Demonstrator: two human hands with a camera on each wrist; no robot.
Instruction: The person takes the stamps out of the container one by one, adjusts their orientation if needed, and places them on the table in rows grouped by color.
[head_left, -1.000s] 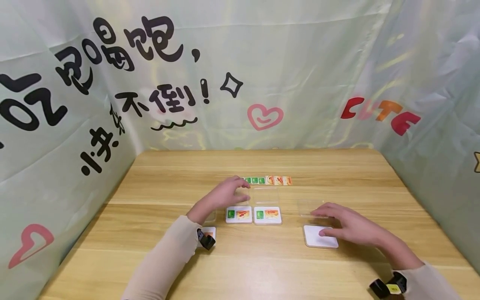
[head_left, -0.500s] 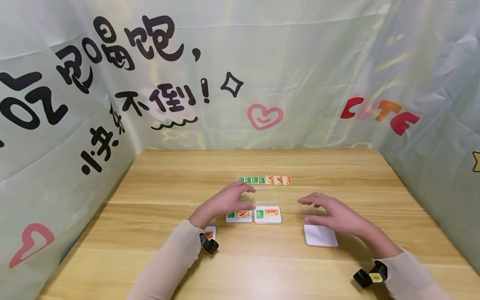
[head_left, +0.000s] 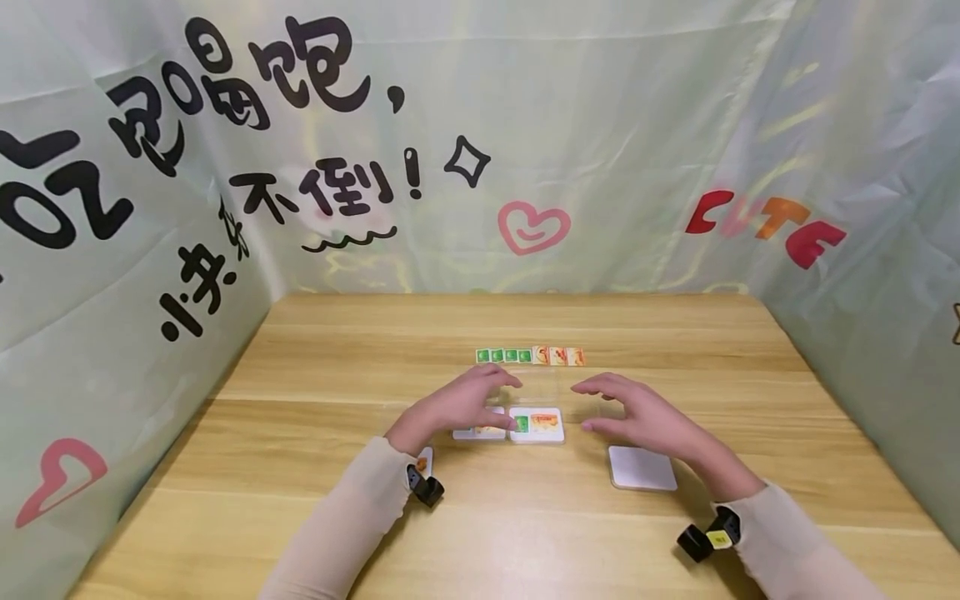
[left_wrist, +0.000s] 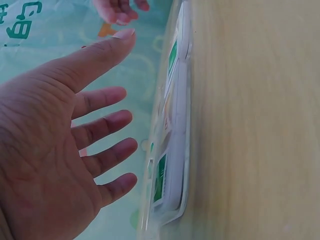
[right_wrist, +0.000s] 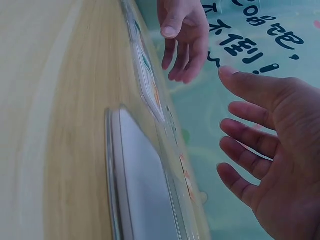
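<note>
My left hand [head_left: 457, 402] hovers over two flat clear cases, fingers spread and holding nothing. It partly covers the left one, whose white insert [head_left: 491, 433] carries printed pictures. The right one has a white insert [head_left: 551, 435] with a green and an orange picture; its clear lid [head_left: 538, 383] lies opened behind it. To the right, my empty right hand [head_left: 647, 417] hangs with relaxed fingers behind a case with a plain white insert [head_left: 642, 468]. In the right wrist view this plain insert [right_wrist: 142, 185] sits below the hand, apart from it.
A row of small picture cards, several green ones [head_left: 512, 356] and three orange ones [head_left: 558, 357], lies farther back. Another case with an orange picture [head_left: 426, 461] is mostly hidden by the left wrist. Printed cloth [head_left: 615, 150] hangs around the wooden table [head_left: 510, 533].
My right hand has left the plain white case and its clear lid, moving left toward the middle. My left hand has shifted slightly right. The cases stay in place.
</note>
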